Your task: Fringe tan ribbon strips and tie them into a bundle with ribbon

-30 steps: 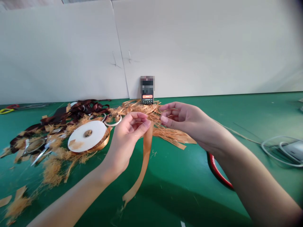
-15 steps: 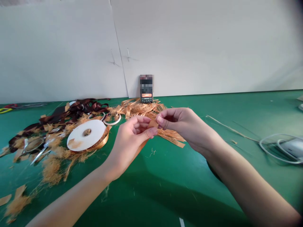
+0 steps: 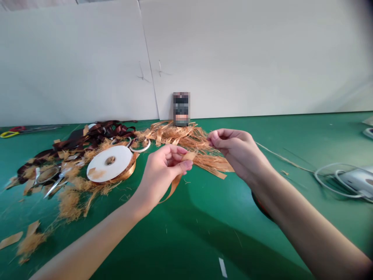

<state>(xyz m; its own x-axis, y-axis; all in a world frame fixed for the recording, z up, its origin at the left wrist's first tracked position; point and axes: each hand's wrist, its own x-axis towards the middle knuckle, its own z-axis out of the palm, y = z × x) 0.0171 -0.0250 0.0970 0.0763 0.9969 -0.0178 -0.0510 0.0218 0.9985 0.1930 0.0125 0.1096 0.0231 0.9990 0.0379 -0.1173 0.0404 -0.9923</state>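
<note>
My left hand (image 3: 169,167) pinches the end of a tan satin ribbon (image 3: 189,156) between thumb and fingers. Loose threads stick out of that end, and the rest of the strip hangs below the palm. To its right, my right hand (image 3: 231,144) is closed with thumb and forefinger together, apart from the ribbon. Whether a fine thread sits in its pinch is too small to make out. Behind both hands lies a heap of cut, frayed tan ribbon strips (image 3: 175,134). A white ribbon spool (image 3: 109,163) with tan ribbon lies left of my left hand.
A phone (image 3: 181,109) leans upright against the white wall panel. On the left are dark brown ribbons (image 3: 107,134), scissors (image 3: 55,184), thread fluff (image 3: 70,202) and yellow-handled scissors (image 3: 11,133). A white charger with cable (image 3: 357,181) lies at right on the green table (image 3: 189,241).
My right hand has moved away to the right from the ribbon end, which stays in my left hand. The frayed edge now shows. The view has shifted slightly.
</note>
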